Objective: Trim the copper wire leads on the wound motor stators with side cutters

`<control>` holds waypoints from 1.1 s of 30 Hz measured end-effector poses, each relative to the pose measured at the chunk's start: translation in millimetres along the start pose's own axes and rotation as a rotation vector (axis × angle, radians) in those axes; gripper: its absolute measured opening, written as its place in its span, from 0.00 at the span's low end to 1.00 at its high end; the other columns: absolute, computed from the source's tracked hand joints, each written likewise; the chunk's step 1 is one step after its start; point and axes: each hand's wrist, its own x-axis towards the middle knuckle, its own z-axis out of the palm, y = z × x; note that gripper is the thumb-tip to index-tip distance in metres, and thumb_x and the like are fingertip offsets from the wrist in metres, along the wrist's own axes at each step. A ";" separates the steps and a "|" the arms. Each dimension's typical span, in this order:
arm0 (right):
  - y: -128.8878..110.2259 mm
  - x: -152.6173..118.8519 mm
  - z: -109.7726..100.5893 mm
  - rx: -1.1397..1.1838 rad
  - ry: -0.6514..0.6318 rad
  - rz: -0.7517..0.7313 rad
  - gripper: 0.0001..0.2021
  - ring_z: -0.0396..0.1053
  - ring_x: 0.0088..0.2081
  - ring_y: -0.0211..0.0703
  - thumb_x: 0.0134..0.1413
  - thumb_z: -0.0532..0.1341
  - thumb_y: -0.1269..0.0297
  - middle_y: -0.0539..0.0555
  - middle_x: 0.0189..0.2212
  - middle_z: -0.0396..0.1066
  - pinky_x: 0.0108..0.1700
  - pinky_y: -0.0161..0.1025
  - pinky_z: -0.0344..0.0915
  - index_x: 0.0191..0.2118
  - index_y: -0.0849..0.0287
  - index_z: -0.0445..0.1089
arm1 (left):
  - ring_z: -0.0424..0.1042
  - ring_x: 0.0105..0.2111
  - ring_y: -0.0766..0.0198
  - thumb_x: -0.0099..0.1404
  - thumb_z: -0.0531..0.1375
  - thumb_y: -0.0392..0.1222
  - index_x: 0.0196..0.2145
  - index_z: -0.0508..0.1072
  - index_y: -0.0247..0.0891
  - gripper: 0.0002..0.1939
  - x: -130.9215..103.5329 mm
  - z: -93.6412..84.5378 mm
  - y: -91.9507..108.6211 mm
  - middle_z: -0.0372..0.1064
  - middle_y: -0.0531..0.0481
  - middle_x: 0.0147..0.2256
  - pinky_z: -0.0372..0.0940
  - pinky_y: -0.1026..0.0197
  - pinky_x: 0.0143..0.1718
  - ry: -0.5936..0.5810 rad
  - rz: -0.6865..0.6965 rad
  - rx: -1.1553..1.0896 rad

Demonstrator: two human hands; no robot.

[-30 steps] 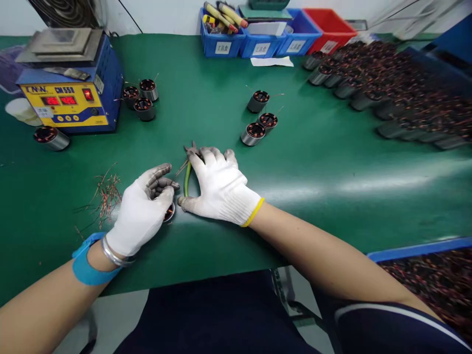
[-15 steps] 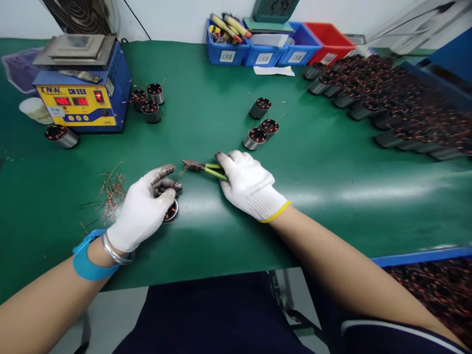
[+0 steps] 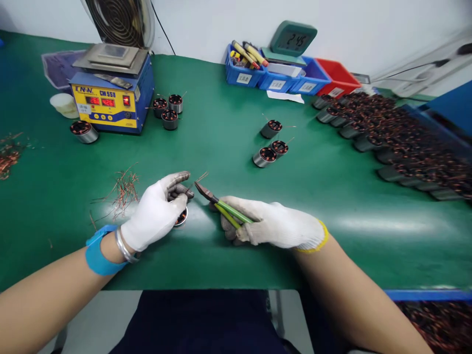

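My left hand [image 3: 157, 211], in a white glove with greyed fingertips, is closed at a small motor stator [image 3: 180, 217] on the table. Its palm and thumb cover most of the stator, leaving part of the steel rim and copper windings in sight. Thin copper wires [image 3: 201, 177] stick out to the right past its fingers. In my gloved right hand [image 3: 271, 223] is a pair of cutting pliers [image 3: 229, 212] with green handles. Their dark jaws point up and left, close to the wires; whether they touch is unclear.
Wire offcuts [image 3: 125, 192] lie left of my left hand. Several stators stand farther back, near a blue-and-yellow solder pot [image 3: 110, 105] and around the table's middle [image 3: 264, 157]. Dense rows of stators [image 3: 398, 142] fill the right. Blue bins [image 3: 243, 78] and a red bin [image 3: 337, 76] line the wall.
My right hand has turned and moved back toward me, so the pliers now slant up and left instead of lying nearly level. My left hand stays at the stator. The camera view has shifted.
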 end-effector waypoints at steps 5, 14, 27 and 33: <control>-14.9 -0.7 0.2 -0.274 0.041 0.111 0.23 0.66 0.31 0.40 0.43 0.63 0.63 0.51 0.34 0.70 0.28 0.34 0.60 0.49 0.57 0.64 | 0.74 0.38 0.58 0.55 0.61 0.42 0.56 0.67 0.32 0.30 -0.6 -0.1 -0.1 0.72 0.44 0.38 0.69 0.61 0.31 -0.007 -0.029 0.033; -25.5 0.8 2.2 -0.501 0.105 0.145 0.26 0.67 0.31 0.42 0.46 0.63 0.57 0.52 0.36 0.73 0.30 0.36 0.60 0.54 0.55 0.66 | 0.74 0.36 0.59 0.57 0.60 0.41 0.57 0.67 0.33 0.30 -0.5 -0.3 1.3 0.73 0.44 0.39 0.69 0.62 0.30 -0.026 -0.022 0.072; -2.9 19.6 -4.3 0.104 0.101 -0.049 0.22 0.67 0.28 0.38 0.49 0.65 0.57 0.49 0.30 0.67 0.29 0.36 0.65 0.49 0.57 0.62 | 0.72 0.29 0.52 0.45 0.67 0.64 0.38 0.76 0.40 0.29 -10.3 -19.4 16.3 0.73 0.44 0.33 0.63 0.57 0.29 0.005 0.176 1.089; -10.3 42.0 7.6 0.264 0.157 -0.105 0.23 0.66 0.25 0.37 0.42 0.69 0.55 0.47 0.28 0.67 0.26 0.35 0.64 0.42 0.56 0.61 | 0.73 0.37 0.50 0.59 0.60 0.44 0.46 0.73 0.40 0.17 -14.0 -15.8 9.2 0.73 0.43 0.41 0.65 0.54 0.37 -0.272 0.463 1.169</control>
